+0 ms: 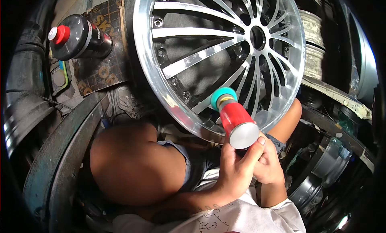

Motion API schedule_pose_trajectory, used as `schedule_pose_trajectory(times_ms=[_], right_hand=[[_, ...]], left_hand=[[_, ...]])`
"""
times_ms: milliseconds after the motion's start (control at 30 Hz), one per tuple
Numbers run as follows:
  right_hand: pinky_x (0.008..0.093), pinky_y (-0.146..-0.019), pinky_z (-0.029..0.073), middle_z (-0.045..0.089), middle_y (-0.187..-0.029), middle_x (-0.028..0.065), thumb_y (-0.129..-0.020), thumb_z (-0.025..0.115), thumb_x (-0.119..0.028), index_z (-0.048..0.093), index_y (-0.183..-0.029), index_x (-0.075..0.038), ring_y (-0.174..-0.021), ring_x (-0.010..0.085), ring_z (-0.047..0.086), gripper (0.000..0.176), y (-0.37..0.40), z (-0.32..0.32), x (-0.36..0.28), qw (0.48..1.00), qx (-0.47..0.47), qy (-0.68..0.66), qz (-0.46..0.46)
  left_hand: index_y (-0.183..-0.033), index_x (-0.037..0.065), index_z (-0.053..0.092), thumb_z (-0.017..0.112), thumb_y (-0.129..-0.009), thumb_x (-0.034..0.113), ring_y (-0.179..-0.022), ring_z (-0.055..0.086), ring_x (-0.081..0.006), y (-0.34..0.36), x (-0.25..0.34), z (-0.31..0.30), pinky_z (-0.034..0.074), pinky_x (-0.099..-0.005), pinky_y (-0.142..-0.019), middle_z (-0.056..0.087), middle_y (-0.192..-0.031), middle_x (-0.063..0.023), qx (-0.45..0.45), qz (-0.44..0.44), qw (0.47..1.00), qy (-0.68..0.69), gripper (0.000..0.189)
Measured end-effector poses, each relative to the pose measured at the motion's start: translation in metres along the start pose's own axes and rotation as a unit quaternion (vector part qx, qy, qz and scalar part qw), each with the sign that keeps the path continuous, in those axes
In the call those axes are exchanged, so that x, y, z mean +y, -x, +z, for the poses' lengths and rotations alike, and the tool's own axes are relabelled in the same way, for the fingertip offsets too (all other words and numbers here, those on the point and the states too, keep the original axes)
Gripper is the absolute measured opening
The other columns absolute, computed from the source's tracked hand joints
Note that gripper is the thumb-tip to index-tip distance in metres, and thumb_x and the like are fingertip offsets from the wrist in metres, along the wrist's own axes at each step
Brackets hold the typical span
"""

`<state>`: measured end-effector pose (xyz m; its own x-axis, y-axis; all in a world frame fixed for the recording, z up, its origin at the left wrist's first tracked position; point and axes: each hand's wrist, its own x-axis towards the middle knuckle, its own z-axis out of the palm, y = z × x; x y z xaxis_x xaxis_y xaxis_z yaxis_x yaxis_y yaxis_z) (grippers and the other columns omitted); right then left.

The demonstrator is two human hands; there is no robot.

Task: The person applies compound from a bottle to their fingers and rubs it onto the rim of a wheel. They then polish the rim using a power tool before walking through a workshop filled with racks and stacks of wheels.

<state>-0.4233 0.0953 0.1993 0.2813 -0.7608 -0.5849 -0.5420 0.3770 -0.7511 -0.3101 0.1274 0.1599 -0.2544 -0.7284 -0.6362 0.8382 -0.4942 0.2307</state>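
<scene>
Both my hands are closed together around a red mini sander [235, 117] with a silver end cap and a round teal pad. My left hand [235, 168] wraps its lower side, thumb lying along the edge of the cap. My right hand [270, 164] is clasped close against it, its fingers partly hidden behind the left thumb and the tool. The teal pad overlaps a lower spoke of a large alloy wheel [197, 32] with shiny silver spokes and dark gaps. The wheel leans tilted before me, its lower rim near my legs.
A dark bottle [94, 40] with a red and white cap stands on a worn printed board [108, 70] at left. A curved metal piece [60, 160] is beside my leg. Stacked wheels [311, 28] stand at back right, with another silver wheel [331, 162] low at right.
</scene>
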Motion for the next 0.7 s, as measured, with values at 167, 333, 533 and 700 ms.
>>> schedule_pose_trajectory(times_ms=[167,333,533,700], right_hand=[[0.0310,-0.094,0.051,0.068,-0.124,0.0122,-0.084,0.076,-0.016,0.056,-0.139,0.001,-0.109,0.0190,0.066,0.061,-0.001,0.001,0.008,0.999,-0.019,-0.038,-0.007],[0.0281,-0.083,0.053,0.068,-0.128,0.0130,-0.082,0.076,-0.016,0.055,-0.142,0.001,-0.097,0.0170,0.070,0.066,0.001,0.005,0.016,1.000,0.000,-0.001,-0.019],[0.0319,-0.056,0.054,0.071,-0.122,0.0170,-0.074,0.075,-0.013,0.053,-0.143,0.000,-0.061,0.0214,0.072,0.074,0.000,-0.007,0.011,0.996,-0.056,0.071,-0.007],[0.0354,-0.053,0.053,0.073,-0.102,0.0193,-0.070,0.076,-0.014,0.053,-0.142,0.000,-0.055,0.0282,0.069,0.077,-0.016,-0.013,0.000,0.985,-0.116,0.125,-0.032]], left_hand=[[-0.127,-0.006,0.058,0.069,-0.098,0.018,-0.102,0.064,-0.0192,0.003,-0.004,-0.002,0.051,-0.0351,-0.090,0.066,-0.111,-0.0125,0.029,0.028,0.999,0.010,0.040],[-0.126,-0.006,0.059,0.069,-0.096,0.017,-0.103,0.064,-0.0215,0.001,-0.006,-0.003,0.051,-0.0361,-0.091,0.066,-0.112,-0.0153,0.069,0.067,0.995,-0.017,0.039],[-0.126,-0.006,0.057,0.068,-0.094,0.016,-0.104,0.065,-0.0231,-0.001,-0.006,-0.001,0.051,-0.0364,-0.093,0.065,-0.113,-0.0170,0.068,0.079,0.995,-0.007,0.040],[-0.128,-0.006,0.054,0.064,-0.093,0.016,-0.106,0.064,-0.0236,-0.002,-0.002,-0.002,0.050,-0.0359,-0.095,0.065,-0.113,-0.0173,0.052,0.063,0.996,0.022,0.043]])
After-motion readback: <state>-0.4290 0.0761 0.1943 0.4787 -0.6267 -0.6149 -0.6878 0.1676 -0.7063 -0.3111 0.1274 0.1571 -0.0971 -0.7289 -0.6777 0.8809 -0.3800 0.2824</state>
